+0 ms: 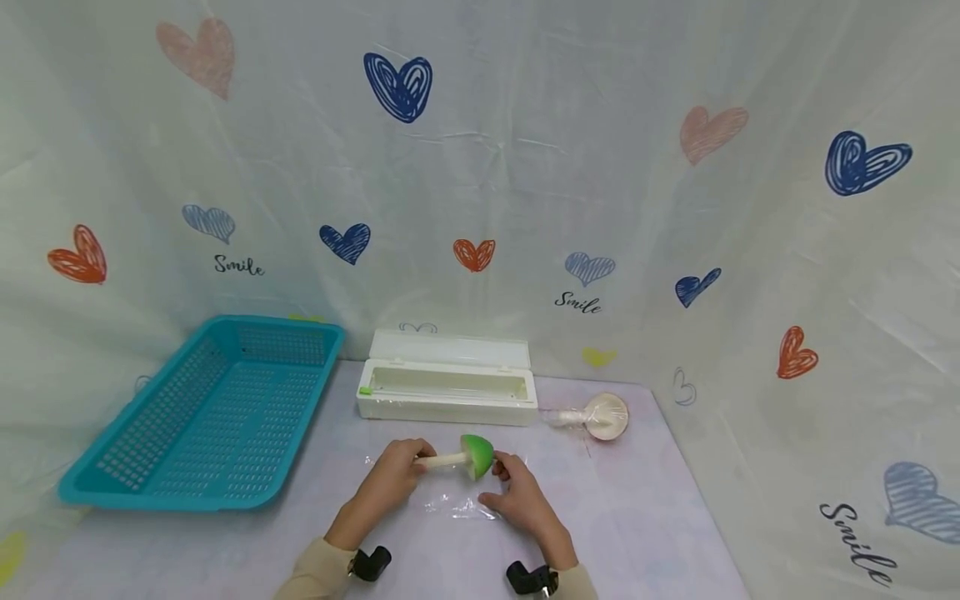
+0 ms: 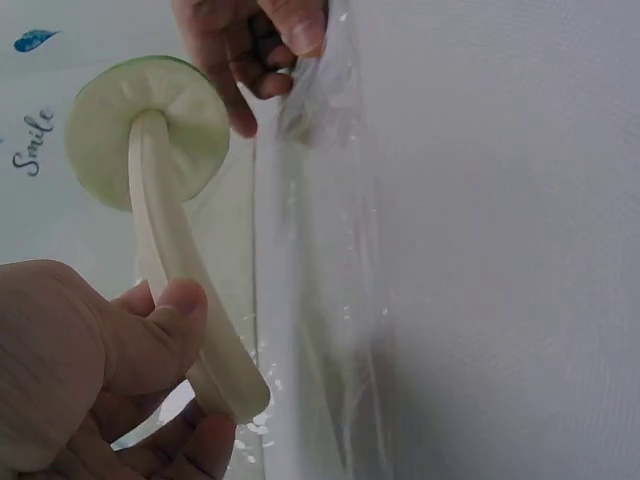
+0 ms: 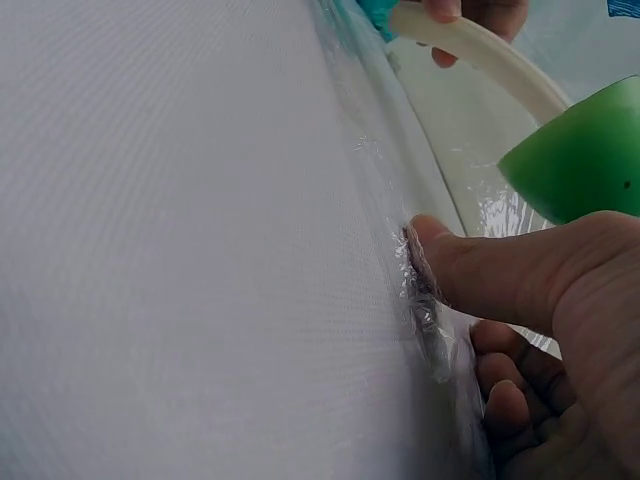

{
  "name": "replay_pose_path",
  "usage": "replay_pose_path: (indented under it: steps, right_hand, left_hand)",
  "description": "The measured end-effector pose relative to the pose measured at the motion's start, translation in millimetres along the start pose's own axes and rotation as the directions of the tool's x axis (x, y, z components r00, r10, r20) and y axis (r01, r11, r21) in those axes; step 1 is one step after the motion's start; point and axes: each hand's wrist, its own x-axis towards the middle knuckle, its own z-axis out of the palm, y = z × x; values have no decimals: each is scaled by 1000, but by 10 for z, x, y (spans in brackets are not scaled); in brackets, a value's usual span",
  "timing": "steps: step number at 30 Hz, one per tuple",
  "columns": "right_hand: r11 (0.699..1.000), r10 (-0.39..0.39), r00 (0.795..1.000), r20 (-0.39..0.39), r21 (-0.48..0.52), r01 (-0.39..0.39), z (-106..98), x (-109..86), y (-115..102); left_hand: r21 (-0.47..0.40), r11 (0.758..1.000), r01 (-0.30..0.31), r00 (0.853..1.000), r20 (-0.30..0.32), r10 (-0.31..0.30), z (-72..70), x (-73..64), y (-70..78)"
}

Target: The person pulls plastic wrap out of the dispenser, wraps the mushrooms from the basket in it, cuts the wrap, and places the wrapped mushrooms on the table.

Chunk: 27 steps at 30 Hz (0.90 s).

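A mushroom with a green cap and long pale stem [image 1: 450, 460] lies sideways above a sheet of clear plastic film [image 1: 459, 505]. My left hand [image 1: 392, 477] grips the stem near its end, thumb on one side and fingers on the other, as the left wrist view shows. The cap [image 3: 590, 150] points toward my right hand [image 1: 522, 498]. In the right wrist view, that hand's thumb [image 3: 490, 275] bears on the bunched edge of the film, with the other fingers curled beside it. The film spreads out beneath the mushroom.
A white film dispenser box [image 1: 450, 410] stands behind the hands, its lid raised, with a small green slider [image 1: 365, 390] at its left. Beside it on the right lies a pale film-wrapped mushroom [image 1: 606, 417]. A turquoise basket [image 1: 174, 503] occupies the left side. A heart-printed curtain encloses the table.
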Motion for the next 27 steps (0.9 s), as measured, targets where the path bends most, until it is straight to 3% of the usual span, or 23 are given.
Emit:
replay_pose_path:
  steps: [6, 10, 15, 22, 27]
  right_hand:
    - [998, 56, 998, 14, 24, -56, -27, -54, -39]
    - [999, 52, 998, 18, -13, -52, -107, -145, -32]
    - [997, 9, 999, 43, -83, -5, -257, -306, 25]
    - [988, 47, 996, 81, -151, -34, -455, -471, 110]
    - [983, -44, 998, 51, -175, 52, -485, -548, 186]
  left_hand:
    - [30, 999, 33, 999, 16, -33, 149, -26, -78]
    - [54, 998, 44, 999, 0, -44, 200, -9, -92]
    - [71, 995, 75, 997, 6, -76, 182, 6, -53]
    - [100, 991, 92, 996, -5, -92, 157, 5, -36]
    - [92, 992, 91, 996, 1, -91, 157, 1, -41]
